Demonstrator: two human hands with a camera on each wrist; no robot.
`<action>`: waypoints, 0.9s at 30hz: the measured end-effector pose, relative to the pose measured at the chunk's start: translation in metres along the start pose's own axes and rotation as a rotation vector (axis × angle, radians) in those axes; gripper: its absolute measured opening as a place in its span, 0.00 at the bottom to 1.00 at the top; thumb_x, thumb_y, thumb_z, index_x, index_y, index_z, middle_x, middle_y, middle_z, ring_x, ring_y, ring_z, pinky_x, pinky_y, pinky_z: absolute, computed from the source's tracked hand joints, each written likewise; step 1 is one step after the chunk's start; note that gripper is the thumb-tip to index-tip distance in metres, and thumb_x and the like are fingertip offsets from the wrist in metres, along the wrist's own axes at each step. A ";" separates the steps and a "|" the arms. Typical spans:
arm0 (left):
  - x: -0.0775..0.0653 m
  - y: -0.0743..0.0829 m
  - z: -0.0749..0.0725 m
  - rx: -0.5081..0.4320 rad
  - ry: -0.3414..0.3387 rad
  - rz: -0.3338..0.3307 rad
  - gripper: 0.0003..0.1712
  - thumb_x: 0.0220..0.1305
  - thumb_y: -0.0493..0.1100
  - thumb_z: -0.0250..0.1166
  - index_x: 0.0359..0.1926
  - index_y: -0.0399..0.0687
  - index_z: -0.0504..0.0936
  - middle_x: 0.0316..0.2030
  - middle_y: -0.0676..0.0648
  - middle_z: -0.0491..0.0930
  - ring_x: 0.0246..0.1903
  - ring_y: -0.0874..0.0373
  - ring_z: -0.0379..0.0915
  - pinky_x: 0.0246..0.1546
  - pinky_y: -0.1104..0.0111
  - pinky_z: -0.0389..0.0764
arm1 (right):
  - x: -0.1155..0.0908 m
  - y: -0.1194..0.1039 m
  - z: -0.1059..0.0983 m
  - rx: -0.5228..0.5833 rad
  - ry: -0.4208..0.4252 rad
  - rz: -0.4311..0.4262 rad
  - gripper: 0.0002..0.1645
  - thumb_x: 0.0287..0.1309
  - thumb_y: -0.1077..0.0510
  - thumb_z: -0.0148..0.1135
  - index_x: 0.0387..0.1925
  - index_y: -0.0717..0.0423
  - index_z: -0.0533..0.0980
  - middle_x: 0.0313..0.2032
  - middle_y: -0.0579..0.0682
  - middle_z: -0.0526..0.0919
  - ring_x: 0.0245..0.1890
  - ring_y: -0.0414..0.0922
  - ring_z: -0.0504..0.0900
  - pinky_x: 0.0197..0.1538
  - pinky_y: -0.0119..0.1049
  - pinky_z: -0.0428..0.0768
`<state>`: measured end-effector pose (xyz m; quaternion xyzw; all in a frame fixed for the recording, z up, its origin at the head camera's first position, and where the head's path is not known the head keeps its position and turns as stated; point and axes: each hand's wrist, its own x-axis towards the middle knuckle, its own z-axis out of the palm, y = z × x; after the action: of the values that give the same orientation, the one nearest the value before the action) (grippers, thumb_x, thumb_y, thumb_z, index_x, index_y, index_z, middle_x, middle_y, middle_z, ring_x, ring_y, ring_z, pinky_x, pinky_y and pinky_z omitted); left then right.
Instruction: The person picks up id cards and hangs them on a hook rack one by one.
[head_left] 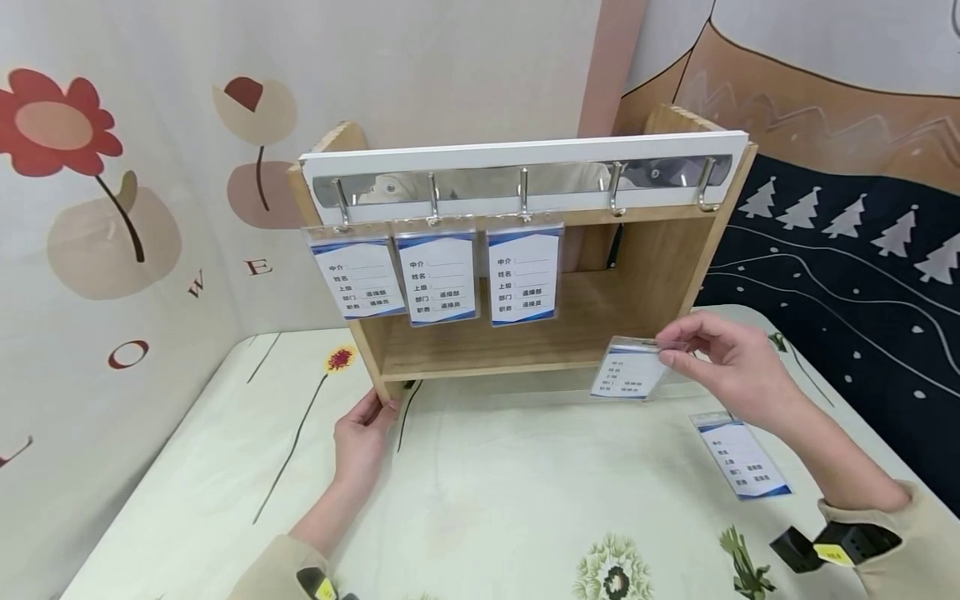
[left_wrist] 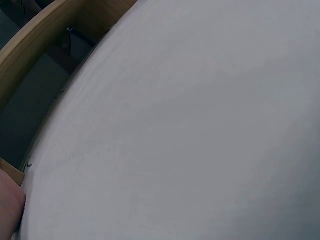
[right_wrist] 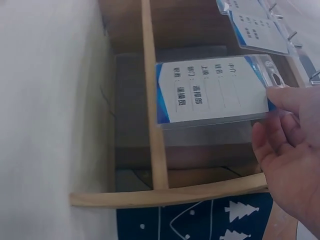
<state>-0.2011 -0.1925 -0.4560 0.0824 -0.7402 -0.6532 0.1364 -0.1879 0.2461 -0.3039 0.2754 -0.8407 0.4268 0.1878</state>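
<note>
We see two hands at work on a small wooden shelf [head_left: 525, 364]. The right hand [head_left: 738, 367] pinches a badge [head_left: 626, 367] by its slotted top end, thumb against fingers; the badge extends leftward from this grip, slightly tilted, in front of the lower right part of the shelf. In the right wrist view we note its white face, printed lines and blue corners, with the clear sleeve edge under the thumb.

Above the right grip runs a white rail [head_left: 480, 152] with five hooks [head_left: 523, 192]. One hook is up and a little right of the grip, another up and a little left; from the remaining three, farther left, hang a left badge [head_left: 359, 279], a middle badge [head_left: 440, 279] and a third badge [head_left: 523, 279], side by side. Below the right hand, partly toward the forearm, we find a loose badge [head_left: 742, 457] lying face up on the pale tablecloth [head_left: 487, 475].

The left hand [head_left: 358, 450] holds the bottom left corner of the shelf between thumb and fingers, well apart from the right grip and below the left badge. Beyond the right hand stands a dark cloth [head_left: 840, 275] with white trees
</note>
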 end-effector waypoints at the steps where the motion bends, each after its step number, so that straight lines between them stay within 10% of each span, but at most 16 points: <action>1: 0.000 0.000 0.000 0.000 0.000 -0.001 0.28 0.74 0.35 0.61 0.72 0.35 0.70 0.64 0.34 0.75 0.50 0.70 0.77 0.50 0.82 0.78 | 0.002 -0.001 -0.001 0.003 0.012 -0.011 0.16 0.56 0.79 0.67 0.43 0.63 0.82 0.39 0.40 0.85 0.39 0.36 0.79 0.46 0.18 0.78; 27: -0.001 0.002 0.000 0.007 -0.001 -0.005 0.28 0.74 0.35 0.61 0.72 0.36 0.70 0.65 0.35 0.75 0.53 0.67 0.77 0.50 0.82 0.77 | 0.066 -0.049 -0.011 0.057 0.212 -0.118 0.17 0.61 0.78 0.64 0.51 0.70 0.79 0.42 0.43 0.85 0.42 0.40 0.83 0.50 0.22 0.81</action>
<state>-0.2001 -0.1916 -0.4537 0.0845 -0.7424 -0.6510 0.1339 -0.2078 0.2120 -0.2316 0.2830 -0.7859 0.4655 0.2924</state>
